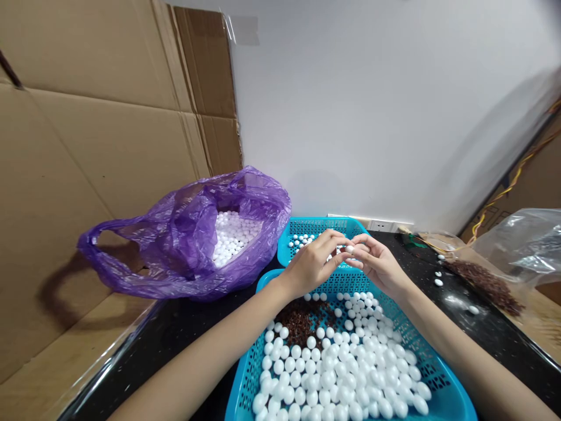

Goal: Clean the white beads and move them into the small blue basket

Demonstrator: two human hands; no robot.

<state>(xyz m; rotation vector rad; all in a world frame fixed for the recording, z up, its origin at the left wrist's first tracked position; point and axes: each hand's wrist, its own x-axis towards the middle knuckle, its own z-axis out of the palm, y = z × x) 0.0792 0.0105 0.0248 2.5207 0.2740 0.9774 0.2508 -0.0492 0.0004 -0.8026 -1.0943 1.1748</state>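
Note:
My left hand (pixel 316 261) and my right hand (pixel 377 264) meet fingertip to fingertip above the blue baskets. Between the fingertips shows a small white ball (pixel 349 249), pinched by my right fingers. My left fingers are drawn together against it; whatever else they grip is too small to make out. Below, the near blue basket (pixel 243 374) holds many smooth white balls (pixel 328 380) and a heap of small dark brown bits (pixel 300 324). Behind my hands, a second blue basket (pixel 283 248) contains more white pieces (pixel 302 240), partly hidden by my left hand.
At left, an open purple plastic bag (pixel 175 257) full of small white balls leans by a cardboard sheet (pixel 109 128). Loose white balls (pixel 438 282) lie on the black countertop (pixel 421 263). Farther right are brown bits (pixel 486 283) in clear plastic. A wall socket (pixel 381 225) sits behind.

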